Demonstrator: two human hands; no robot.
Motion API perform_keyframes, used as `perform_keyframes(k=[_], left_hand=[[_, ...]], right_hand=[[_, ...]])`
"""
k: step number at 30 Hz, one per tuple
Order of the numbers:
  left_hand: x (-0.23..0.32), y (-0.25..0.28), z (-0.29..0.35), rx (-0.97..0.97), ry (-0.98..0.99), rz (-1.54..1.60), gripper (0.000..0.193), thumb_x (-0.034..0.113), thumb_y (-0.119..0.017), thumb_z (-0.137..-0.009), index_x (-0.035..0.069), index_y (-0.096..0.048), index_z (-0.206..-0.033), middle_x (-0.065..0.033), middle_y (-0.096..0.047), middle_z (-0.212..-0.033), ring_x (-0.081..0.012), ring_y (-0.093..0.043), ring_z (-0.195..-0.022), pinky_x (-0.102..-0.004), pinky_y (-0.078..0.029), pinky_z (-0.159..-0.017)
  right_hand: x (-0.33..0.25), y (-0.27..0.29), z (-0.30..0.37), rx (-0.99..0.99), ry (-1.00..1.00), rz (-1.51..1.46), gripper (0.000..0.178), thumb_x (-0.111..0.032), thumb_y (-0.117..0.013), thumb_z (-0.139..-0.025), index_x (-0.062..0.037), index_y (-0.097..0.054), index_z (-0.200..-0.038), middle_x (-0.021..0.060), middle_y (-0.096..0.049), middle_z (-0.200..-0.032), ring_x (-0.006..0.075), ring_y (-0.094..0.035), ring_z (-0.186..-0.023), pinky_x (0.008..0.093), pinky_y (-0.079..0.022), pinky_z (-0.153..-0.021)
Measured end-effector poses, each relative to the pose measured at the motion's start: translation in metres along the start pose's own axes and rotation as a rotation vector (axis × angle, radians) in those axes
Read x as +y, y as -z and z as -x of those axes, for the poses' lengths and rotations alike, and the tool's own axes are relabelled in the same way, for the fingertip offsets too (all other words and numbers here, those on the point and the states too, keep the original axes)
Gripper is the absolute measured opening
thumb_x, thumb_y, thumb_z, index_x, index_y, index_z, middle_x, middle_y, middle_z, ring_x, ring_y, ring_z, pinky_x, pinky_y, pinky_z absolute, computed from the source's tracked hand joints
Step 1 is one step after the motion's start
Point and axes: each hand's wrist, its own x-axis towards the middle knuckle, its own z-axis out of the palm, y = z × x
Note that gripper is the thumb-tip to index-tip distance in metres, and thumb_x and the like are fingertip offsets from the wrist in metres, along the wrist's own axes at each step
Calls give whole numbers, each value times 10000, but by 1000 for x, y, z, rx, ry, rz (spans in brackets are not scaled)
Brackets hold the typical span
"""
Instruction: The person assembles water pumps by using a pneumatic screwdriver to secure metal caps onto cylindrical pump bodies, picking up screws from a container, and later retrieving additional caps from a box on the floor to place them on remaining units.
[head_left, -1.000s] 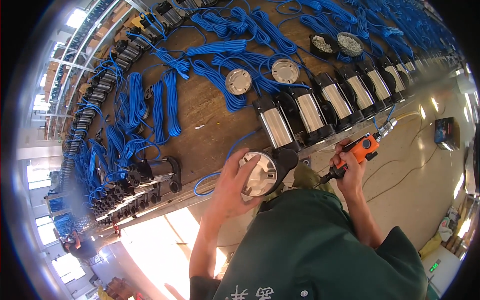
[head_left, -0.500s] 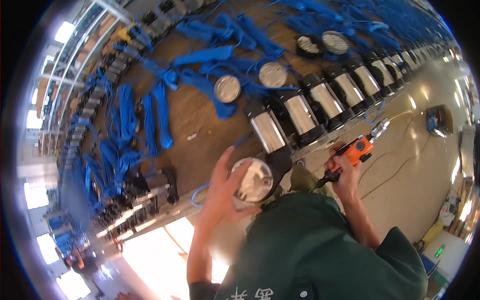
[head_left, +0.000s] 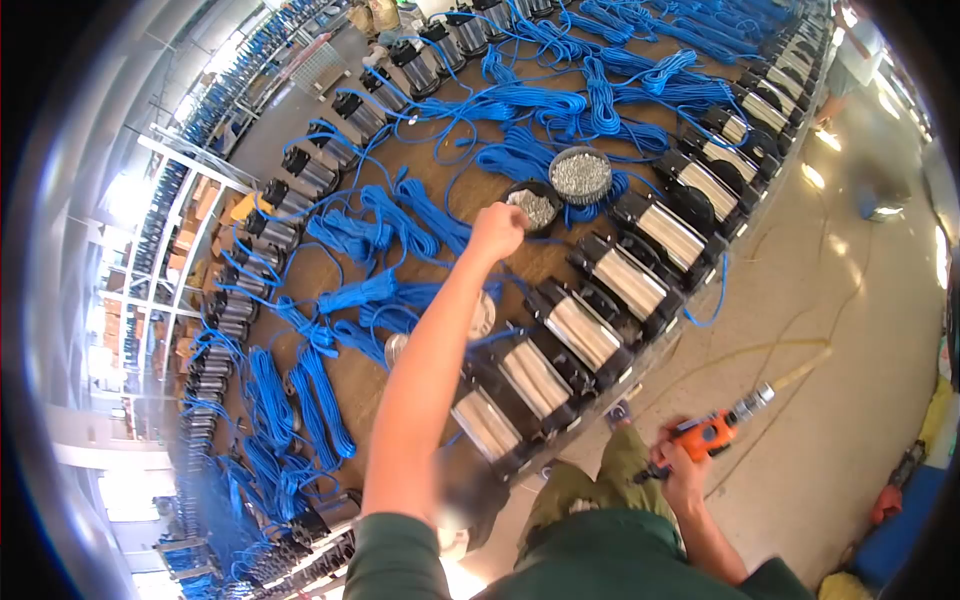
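Over the bench (head_left: 545, 262), our left hand (head_left: 498, 230) reaches out to the dark bowl (head_left: 538, 206) of small loose metal pieces, its fingers curled at the bowl's side. We cannot tell whether that grip is pinching a piece, since the hand hides its own fingertips. Just beside this bowl stands a wider bowl (head_left: 580, 177), heaped with similar bits.

Half a second ago the same hand was spread beside the pale round end piece (head_left: 455, 543), which now sits low in view, partly behind our green left sleeve (head_left: 398, 560) (a blur over its dark neighbour keeps us from saying how the two meet). We judge that the work has passed, for the moment, from that piece to the loose metal bits.

Our right hand (head_left: 682, 470) keeps the orange pneumatic screwdriver (head_left: 706, 437), its grip wrapped round the body, the bit pointing down and left, well apart from the pump bodies (head_left: 592, 335). The tool therefore seems idle but kept at the ready, its yellow air hose (head_left: 800, 366) trailing over the floor.

Side by side, those steel-and-black cylinders line the bench's near edge. Two other round end caps (head_left: 482, 316) lie either side of our left forearm (head_left: 425, 390), among blue cable coils (head_left: 322, 400).
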Motion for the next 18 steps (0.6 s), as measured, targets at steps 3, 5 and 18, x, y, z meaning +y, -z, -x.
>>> perform_keyframes(k=[3,5,18], left_hand=[[-41,-69,-78,-81,-53,-214,224,136,-622,-735,92,-726,-929,-162,-698,-935,-349,-666,-908,-418,-533,-798],[-73,-107,-106,-218,4,-410,245,152,-635,-729,111,-713,-958,-182,-679,-1020,-382,-629,-977,-458,-517,-838],[-75,-58,-104,-96,923,1419,298,-13,-458,-886,-54,-559,-1163,-201,-542,-1140,-284,-578,-963,-411,-532,-880]], right_hand=[[-19,32,-27,140,2,-68,327,-20,-584,-732,-26,-527,-1054,78,-551,-848,159,-530,-591,283,-456,-524],[-36,51,-42,222,-14,-102,340,-32,-561,-726,-42,-520,-1064,72,-545,-845,149,-520,-577,279,-457,-521],[-89,72,-121,289,95,-164,305,-69,-544,-760,-16,-500,-1057,72,-520,-878,129,-491,-598,281,-454,-571]])
